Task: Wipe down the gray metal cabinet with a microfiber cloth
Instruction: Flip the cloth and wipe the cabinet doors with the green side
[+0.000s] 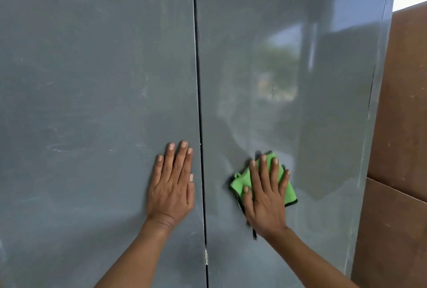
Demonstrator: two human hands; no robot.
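Head view: flat right hand (265, 197) presses cloth (242, 180).

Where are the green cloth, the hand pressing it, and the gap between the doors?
green cloth (241, 181), head view, left corner.
right hand (268, 197), head view, back of hand.
gap between the doors (199, 103), head view, dark seam midway.

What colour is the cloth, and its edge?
Bright green cloth with a black edge, under the right hand; head view.
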